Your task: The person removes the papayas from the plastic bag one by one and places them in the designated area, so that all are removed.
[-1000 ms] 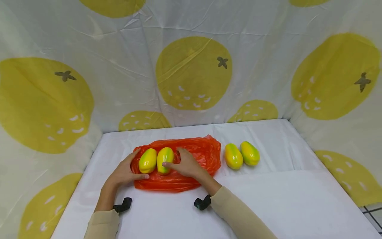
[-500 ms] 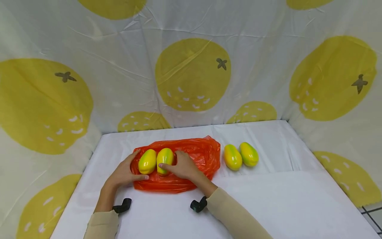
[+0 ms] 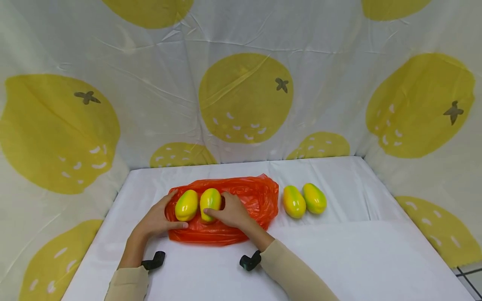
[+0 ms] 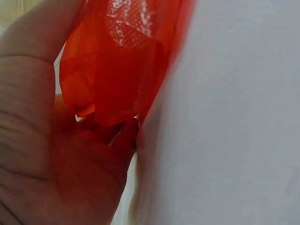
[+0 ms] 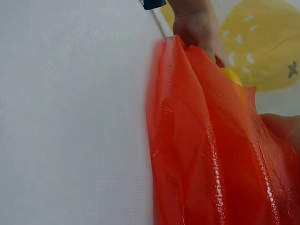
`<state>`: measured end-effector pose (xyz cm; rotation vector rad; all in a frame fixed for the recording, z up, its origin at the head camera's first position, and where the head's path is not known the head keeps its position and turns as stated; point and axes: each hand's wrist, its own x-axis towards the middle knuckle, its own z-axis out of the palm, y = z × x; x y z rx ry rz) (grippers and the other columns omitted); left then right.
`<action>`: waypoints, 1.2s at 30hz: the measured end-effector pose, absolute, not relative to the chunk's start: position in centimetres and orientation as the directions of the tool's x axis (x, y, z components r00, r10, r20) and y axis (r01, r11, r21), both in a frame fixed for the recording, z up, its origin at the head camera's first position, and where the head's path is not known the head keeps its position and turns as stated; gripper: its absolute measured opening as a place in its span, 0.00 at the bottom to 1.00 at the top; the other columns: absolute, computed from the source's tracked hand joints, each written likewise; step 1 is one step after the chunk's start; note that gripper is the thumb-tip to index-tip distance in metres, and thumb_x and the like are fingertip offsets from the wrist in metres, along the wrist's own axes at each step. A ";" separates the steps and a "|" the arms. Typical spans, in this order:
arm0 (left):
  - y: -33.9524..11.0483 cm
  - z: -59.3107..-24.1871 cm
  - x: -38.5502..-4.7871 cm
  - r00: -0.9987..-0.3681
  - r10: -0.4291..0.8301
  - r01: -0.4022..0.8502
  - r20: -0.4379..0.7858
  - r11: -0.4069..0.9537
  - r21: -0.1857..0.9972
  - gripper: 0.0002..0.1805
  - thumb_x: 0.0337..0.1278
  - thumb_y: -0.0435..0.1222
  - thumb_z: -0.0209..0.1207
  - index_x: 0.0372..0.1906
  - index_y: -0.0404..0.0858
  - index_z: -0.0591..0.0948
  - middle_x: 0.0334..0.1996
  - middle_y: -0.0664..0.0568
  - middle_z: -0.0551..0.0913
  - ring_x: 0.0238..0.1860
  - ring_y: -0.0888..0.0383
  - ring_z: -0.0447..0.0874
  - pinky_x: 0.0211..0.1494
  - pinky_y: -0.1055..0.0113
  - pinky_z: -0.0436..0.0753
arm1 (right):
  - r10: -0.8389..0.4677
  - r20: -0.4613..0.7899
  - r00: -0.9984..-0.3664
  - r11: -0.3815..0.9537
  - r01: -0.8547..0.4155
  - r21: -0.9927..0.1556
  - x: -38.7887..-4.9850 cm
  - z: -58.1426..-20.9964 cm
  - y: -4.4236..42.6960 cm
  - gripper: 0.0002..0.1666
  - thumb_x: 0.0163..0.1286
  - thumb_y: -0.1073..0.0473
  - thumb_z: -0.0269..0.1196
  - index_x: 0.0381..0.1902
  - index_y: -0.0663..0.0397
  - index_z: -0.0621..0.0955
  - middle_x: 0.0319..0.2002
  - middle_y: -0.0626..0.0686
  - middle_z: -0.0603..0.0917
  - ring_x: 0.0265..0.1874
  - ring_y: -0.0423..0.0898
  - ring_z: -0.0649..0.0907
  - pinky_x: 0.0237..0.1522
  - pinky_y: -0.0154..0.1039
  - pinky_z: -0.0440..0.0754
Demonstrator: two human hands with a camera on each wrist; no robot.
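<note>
In the head view, a red plastic bag (image 3: pixel 248 192) lies on the white table. Two glossy yellow-green mangoes are on it, a left mango (image 3: pixel 186 205) and a right mango (image 3: pixel 210 202). My left hand (image 3: pixel 152 219) curves round the bag's left end, thumb on the near side and fingers on the far side; the left wrist view shows red plastic (image 4: pixel 122 61) between thumb and curled fingers. My right hand (image 3: pixel 233 212) grips the right mango, its thumb on the near side and fingers along its right. In the right wrist view, the bag (image 5: pixel 206 140) hides most of the fruit.
Two more mangoes, one nearer (image 3: pixel 294 202) and one farther right (image 3: pixel 314 198), lie side by side on the white cloth (image 3: pixel 339 251), right of the bag. A lemon-print curtain (image 3: pixel 244 98) encloses the back and sides. Each wrist bears a black camera mount (image 3: pixel 250 261).
My right hand stays on the right mango, its fingers settling closer around it. My left hand holds its place at the bag's left end. The head view has tilted slightly upward.
</note>
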<state>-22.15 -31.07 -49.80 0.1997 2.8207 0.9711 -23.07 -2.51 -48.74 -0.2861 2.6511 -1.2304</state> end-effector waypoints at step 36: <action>-30.9 -49.6 -22.1 -0.979 0.175 0.074 -0.104 0.782 0.619 0.70 0.37 0.64 0.76 0.84 0.45 0.51 0.79 0.37 0.59 0.76 0.33 0.60 0.68 0.28 0.72 | -0.294 0.029 -0.955 0.464 -0.169 -0.870 -21.7 -45.7 2.9 0.47 0.61 0.38 0.73 0.73 0.46 0.69 0.61 0.48 0.78 0.52 0.47 0.81 0.49 0.42 0.89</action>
